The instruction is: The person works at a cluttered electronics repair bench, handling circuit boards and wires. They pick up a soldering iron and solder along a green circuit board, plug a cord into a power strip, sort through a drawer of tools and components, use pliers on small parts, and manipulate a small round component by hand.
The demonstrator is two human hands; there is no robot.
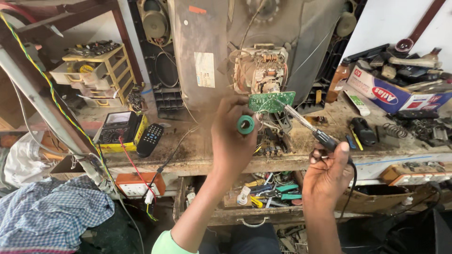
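Note:
My left hand (231, 141) is raised over the bench and grips a small green spool of solder wire (245, 124), held just left of a green circuit board (271, 101). That board hangs on the neck of an old picture tube (262, 70) at the back of an opened television. A soldering iron (310, 129) with a black handle is in my right hand (329, 171). Its metal tip reaches up and left to the board's lower right edge. A black cord runs down from the handle past my wrist.
A black remote control (149, 139) and an analogue meter (117, 128) in a yellow frame lie on the dirty wooden bench (188, 155). A yellow parts drawer unit (96, 70) stands back left. A cardboard box (393, 91) of remotes sits right. An open tool drawer (263, 195) is below.

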